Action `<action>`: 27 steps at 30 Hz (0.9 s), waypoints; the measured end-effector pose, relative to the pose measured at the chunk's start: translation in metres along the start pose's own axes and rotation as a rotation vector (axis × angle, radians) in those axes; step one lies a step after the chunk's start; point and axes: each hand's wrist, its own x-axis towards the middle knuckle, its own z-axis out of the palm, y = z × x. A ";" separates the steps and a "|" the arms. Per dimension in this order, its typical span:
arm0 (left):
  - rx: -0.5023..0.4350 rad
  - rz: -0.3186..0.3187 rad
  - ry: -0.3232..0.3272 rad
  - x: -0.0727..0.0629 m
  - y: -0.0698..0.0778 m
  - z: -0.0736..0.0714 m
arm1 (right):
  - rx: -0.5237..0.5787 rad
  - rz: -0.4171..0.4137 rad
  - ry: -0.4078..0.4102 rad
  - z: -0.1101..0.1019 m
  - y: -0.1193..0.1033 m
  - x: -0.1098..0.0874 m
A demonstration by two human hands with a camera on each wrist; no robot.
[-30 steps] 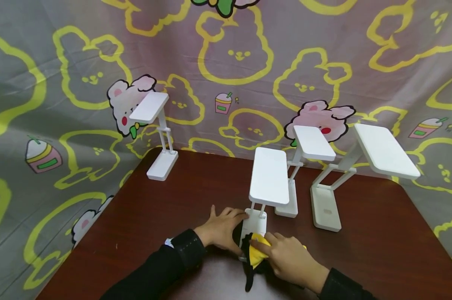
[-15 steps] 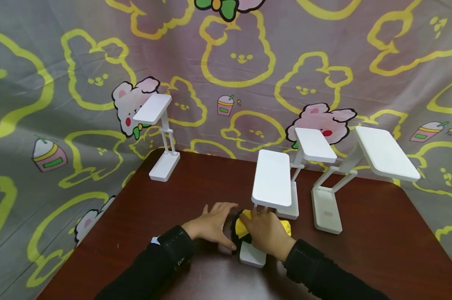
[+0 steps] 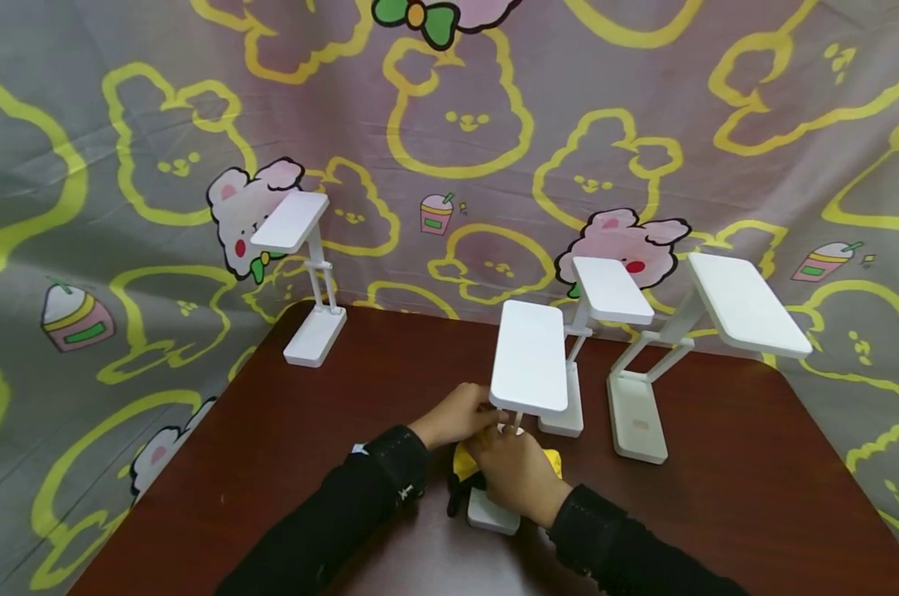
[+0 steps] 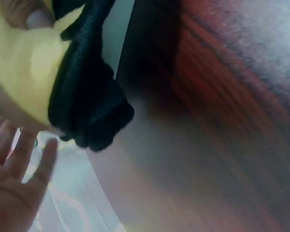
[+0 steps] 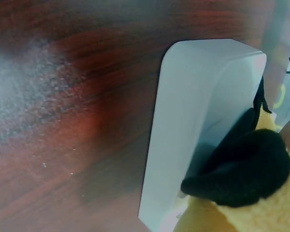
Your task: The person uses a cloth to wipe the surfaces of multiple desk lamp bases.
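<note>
Sleeves (image 3: 353,488), black, two; cuffs over the near part of the bench (image 3: 390,372).

Phone-type stand, white, nearest (image 3: 528,356): base flat on the bench, near end showing in front of the hands; tilted plate above the fingers.

Cloth, yellow with black edging (image 3: 464,465): draped over that base, touching its top face, yellow showing on both sides of the right hand.

Right hand (image 3: 519,476): knuckles up, bent round the cloth, holding it on the base.

Left hand (image 3: 453,416): fingers extended and parted in its wrist view, reaching the foot of the uprights; contact there cannot be told.

Right-hand stand (image 3: 751,306): off-white base, well apart from the hands, plate tilted toward the right edge.

Middle stand (image 3: 613,290): just beyond the nearest one, narrow gap between their bases.

Far-left stand (image 3: 293,222): near the bench's rear left corner; a broad stretch of bench separates it from the left hand.

Backdrop (image 3: 397,273): grey and pink fabric behind the bench's far edge, printed with bears and lidded cups, each with a green straw.
</note>
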 end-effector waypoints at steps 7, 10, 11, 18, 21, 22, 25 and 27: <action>0.159 0.125 0.000 0.005 0.001 -0.001 | 0.118 -0.035 -0.037 -0.008 -0.007 -0.013; 0.192 0.130 -0.007 0.006 0.003 -0.001 | 0.226 -0.096 -0.057 -0.019 -0.011 -0.025; 0.196 0.121 -0.010 0.006 0.004 -0.001 | 0.266 -0.123 -0.064 -0.023 -0.013 -0.029; 0.231 0.114 0.011 0.005 0.007 -0.002 | 0.305 -0.187 -0.098 -0.039 -0.015 -0.028; 0.228 0.113 0.011 0.005 0.008 -0.002 | 0.168 -0.075 -0.055 -0.030 -0.014 -0.012; 0.231 0.113 0.010 0.005 0.008 -0.002 | 0.118 -0.035 -0.026 -0.025 -0.014 -0.006; 0.218 0.099 0.002 0.004 0.010 -0.002 | 0.009 0.060 0.042 -0.016 -0.016 0.006; 0.217 0.100 -0.002 0.004 0.012 -0.002 | 0.003 0.078 0.051 -0.014 -0.017 0.008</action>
